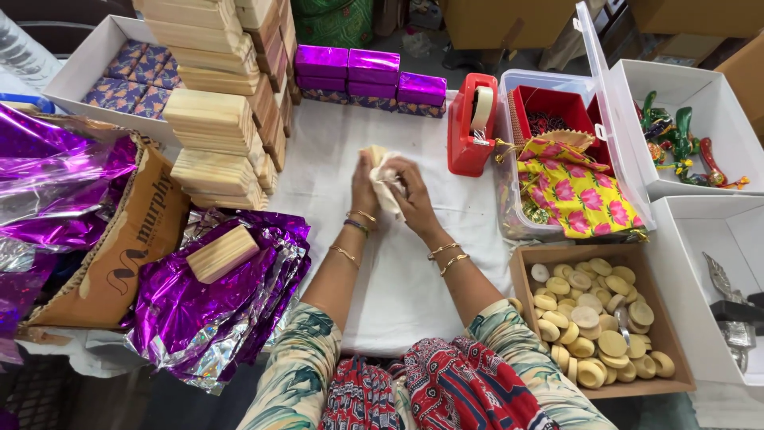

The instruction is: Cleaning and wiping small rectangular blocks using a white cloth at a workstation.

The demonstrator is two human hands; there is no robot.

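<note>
While both hands meet above mid-desk [414,271], the left hand [365,189] grips a small wooden block [372,154], upright; the right hand [407,191], equally near, presses a white cloth [387,189] against it.

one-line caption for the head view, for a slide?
Both hands, left hand and right hand, wrap white cloth around a wooden block.

I see shiny purple foil [215,310], a red tape dispenser [469,127], yellow pink-flowered cloth [577,195], and perhaps cream discs [593,322].
</note>
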